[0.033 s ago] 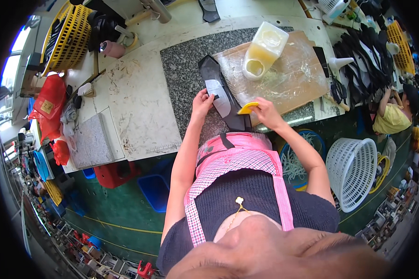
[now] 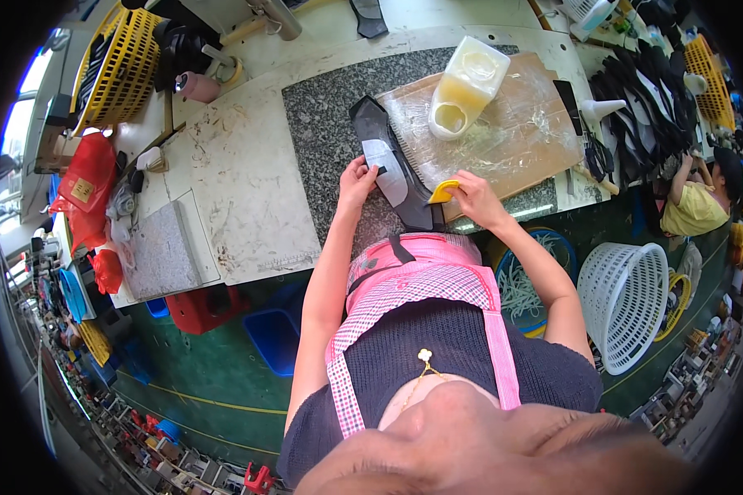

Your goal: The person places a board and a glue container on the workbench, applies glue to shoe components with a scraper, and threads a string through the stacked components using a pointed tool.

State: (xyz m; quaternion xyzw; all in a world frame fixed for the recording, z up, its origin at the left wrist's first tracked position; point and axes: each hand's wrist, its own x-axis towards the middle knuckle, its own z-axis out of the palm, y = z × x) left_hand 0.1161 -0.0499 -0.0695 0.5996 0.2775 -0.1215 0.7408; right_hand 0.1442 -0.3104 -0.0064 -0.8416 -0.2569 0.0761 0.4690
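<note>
The left hand (image 2: 356, 185) seems to pinch a dark strip (image 2: 372, 122), while the right hand (image 2: 477, 199) grips a yellow scraper (image 2: 442, 192).

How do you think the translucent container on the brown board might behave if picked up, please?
The translucent container looks like plastic, so its walls may give slightly under squeezing. Yellowish contents show through, so it is probably heavier than empty. Its round mouth looks open, so tilting could spill something.
</note>
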